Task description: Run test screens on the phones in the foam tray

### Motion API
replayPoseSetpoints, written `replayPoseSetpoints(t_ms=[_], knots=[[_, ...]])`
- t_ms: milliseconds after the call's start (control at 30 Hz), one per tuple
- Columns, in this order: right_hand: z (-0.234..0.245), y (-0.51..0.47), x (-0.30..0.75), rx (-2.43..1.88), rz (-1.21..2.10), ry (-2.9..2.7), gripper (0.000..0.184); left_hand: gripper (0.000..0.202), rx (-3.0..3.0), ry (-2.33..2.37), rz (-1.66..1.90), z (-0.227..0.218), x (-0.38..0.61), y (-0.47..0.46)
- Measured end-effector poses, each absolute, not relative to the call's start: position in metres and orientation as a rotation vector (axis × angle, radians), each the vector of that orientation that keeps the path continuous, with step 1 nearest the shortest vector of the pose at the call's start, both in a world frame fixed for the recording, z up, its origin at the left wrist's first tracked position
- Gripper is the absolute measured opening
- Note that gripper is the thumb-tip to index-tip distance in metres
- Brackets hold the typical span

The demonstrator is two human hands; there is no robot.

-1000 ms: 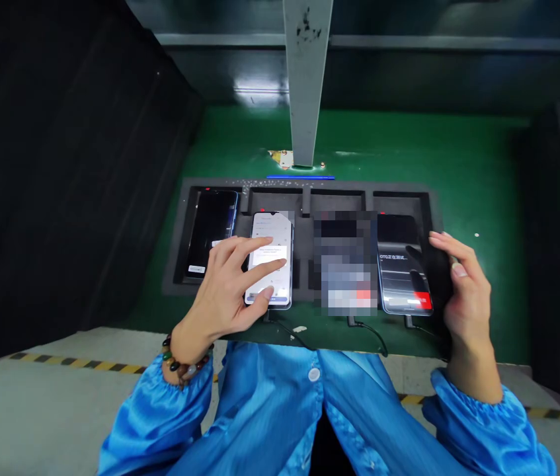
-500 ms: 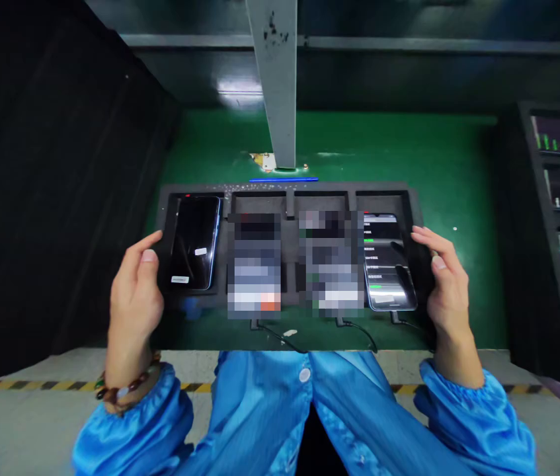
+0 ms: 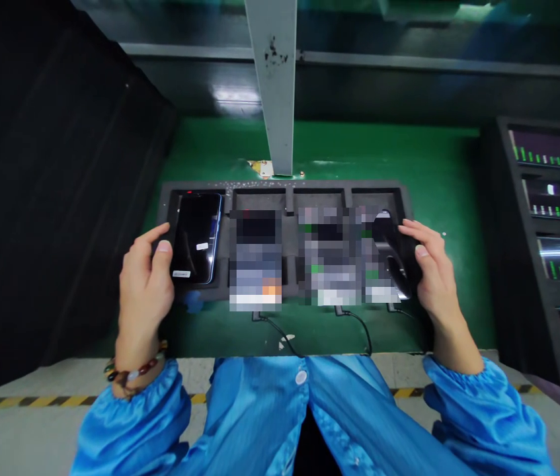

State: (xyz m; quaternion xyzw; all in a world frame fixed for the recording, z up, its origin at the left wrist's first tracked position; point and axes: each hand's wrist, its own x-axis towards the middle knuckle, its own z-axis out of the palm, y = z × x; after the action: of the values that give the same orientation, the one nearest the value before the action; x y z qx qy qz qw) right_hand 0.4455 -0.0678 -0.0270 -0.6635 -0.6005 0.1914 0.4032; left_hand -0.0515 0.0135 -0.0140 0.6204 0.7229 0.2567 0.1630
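Blue satin sleeves [image 3: 128,423] gather behind both wrists, a bead bracelet [image 3: 135,375] circling the one behind the left hand [image 3: 145,281]. Fingers of that hand lie together, thumb apart, against the near-hand end of a black tray [image 3: 289,254]; the right hand [image 3: 431,268] mirrors it at the opposite end, fingers together and thumb lower. Whether either truly pinches the tray, I cannot tell. Between the hands, toward the wearer, black cables [image 3: 282,330] trail over the green counter [image 3: 319,145]. Just right of the left hand lies a dark phone [image 3: 195,241] bearing white labels; farther right are three more phones [image 3: 256,264], their screens pixelated, the last nearest the right hand. The step in hand seems to be steadying the tray at both ends; moving it would probably call for an even grip and slack in those cables. Past the hands, a grey metal post [image 3: 280,86] stands behind the tray, blocking a straight push outward. A black curtain [image 3: 61,165] hangs beyond the left hand, and a black rack [image 3: 518,277] with lit shelves stands beyond the right.
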Motion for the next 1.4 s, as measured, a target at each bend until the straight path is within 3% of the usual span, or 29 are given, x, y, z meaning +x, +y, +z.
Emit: replayPoseSetpoints(t_ms=[333, 500, 667, 800, 933, 1133, 1400], knots=[[-0.030, -0.051, 0.448, -1.608, 0.493, -1.535, 0.042, 0.058, 1.796, 2.064, 0.666, -0.013, -0.052, 0.030], [-0.030, -0.054, 0.446, -1.551, 0.392, -1.578, 0.039, 0.061, 1.984, 1.989, 0.881, -0.012, -0.047, 0.028], [-0.018, -0.059, 0.443, -1.560, 0.346, -1.646, 0.039, 0.039, 2.262, 1.694, 1.129, 0.003, -0.028, 0.020], [0.000, -0.090, 0.433, -1.603, 0.189, -1.668, 0.022, 0.007, 2.222, 1.230, 0.992, 0.024, -0.010, -0.007], [0.009, -0.133, 0.416, -1.650, 0.232, -1.689, 0.006, 0.017, 1.851, 1.208, 0.653, 0.036, -0.009, -0.042], [-0.002, -0.151, 0.386, -1.889, 0.304, -1.637, 0.019, 0.041, 1.466, 1.328, 0.343, 0.014, -0.020, -0.057], [-0.011, -0.148, 0.361, -1.979, 0.218, -1.475, 0.037, 0.031, 1.344, 1.227, 0.333, 0.027, 0.006, -0.057]])
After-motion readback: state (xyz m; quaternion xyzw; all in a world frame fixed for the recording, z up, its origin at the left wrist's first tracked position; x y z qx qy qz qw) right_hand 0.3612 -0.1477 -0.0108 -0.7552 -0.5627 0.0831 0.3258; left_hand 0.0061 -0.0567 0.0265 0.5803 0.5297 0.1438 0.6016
